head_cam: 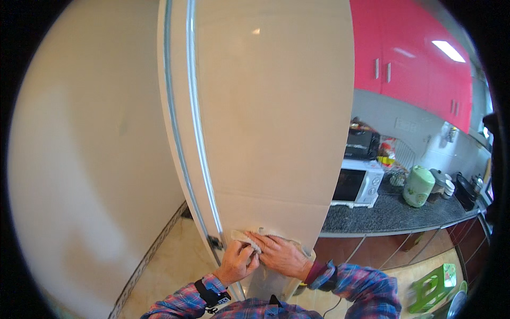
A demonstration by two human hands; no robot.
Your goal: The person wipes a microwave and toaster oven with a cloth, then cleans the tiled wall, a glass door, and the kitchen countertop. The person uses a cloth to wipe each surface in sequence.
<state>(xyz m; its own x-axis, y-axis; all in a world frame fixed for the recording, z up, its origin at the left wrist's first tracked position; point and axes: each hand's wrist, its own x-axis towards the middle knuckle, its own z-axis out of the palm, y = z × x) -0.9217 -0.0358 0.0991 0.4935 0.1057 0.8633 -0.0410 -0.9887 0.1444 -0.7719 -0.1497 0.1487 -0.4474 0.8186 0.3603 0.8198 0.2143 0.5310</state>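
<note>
Low in front of me, a pale cloth (241, 236) lies against a tall, smooth beige panel (271, 139). My left hand (239, 261) pinches the cloth between bent fingers and thumb. Its neighbour, my right hand (285, 257), has its fingers stretched over the cloth and touches the left fingertips. Part of the cloth is hidden under both hands, with an edge showing above the right one. Below the hands is a pale, translucent object (265, 284), whose kind I cannot tell.
Metal door tracks (203, 147) run up the panel's left side, beside a white wall (95, 119). At right, a granite countertop (358, 219) bears a microwave (352, 183) and a green appliance (419, 187), beneath pink cabinets (402, 52). A green plastic stool (432, 289) stands at lower right.
</note>
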